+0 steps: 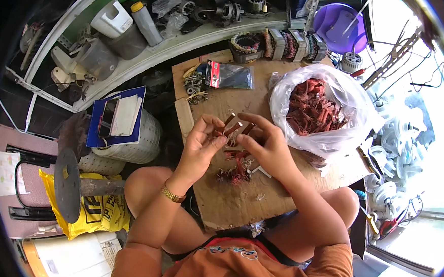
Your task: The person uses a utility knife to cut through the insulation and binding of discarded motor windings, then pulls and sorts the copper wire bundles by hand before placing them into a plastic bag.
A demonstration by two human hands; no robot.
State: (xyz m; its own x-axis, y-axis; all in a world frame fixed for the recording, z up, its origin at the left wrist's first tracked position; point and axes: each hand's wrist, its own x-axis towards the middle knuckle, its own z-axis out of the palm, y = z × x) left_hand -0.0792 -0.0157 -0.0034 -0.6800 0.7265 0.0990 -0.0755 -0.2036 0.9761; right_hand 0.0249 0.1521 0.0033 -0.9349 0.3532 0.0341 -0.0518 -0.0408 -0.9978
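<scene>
I see the left hand and right hand together pinching short reddish-brown copper-wire pieces above the bare wooden board, beside a clear plastic bag of similar pieces.

Left hand, right hand: fingers pinched.

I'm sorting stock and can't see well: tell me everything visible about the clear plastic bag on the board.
The bag is thin, clear, crinkled plastic, its mouth open and slumped wide. It is full of reddish-brown strips, heaped loosely. It sits on the wooden board, at its far right, beyond the right hand, which does not touch it.
</scene>
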